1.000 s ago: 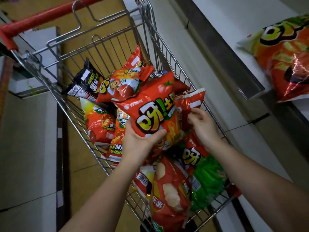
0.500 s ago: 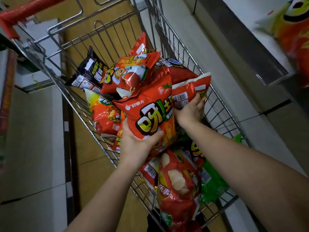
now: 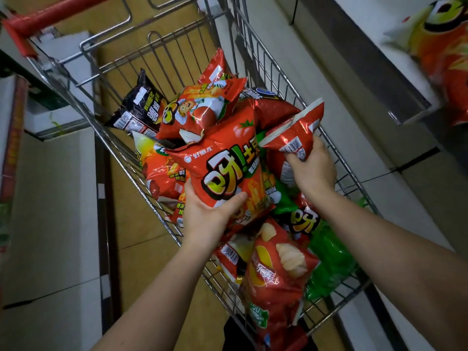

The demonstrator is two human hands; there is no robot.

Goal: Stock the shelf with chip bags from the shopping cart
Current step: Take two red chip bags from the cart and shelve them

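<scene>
A wire shopping cart (image 3: 255,46) holds several chip bags, mostly red. My left hand (image 3: 207,219) grips the lower end of a big red tomato chip bag (image 3: 222,163), raised above the pile. My right hand (image 3: 314,171) grips a smaller red bag (image 3: 296,130) by its lower end, barcode side up, lifted near the cart's right wall. A black bag (image 3: 139,107) lies at the far left of the cart, a green bag (image 3: 329,259) at the near right. The white shelf (image 3: 374,24) is at upper right, with an orange and green chip bag (image 3: 445,49) on it.
The cart's red handle (image 3: 58,11) is at the top left. A dark metal shelf edge (image 3: 367,62) runs beside the cart on the right. Pale boxes or shelving (image 3: 50,198) stand on the left, with tan floor under the cart.
My right hand closed round the smaller red bag and lifted it up and to the right. The left hand kept its hold on the big red bag. The view came closer.
</scene>
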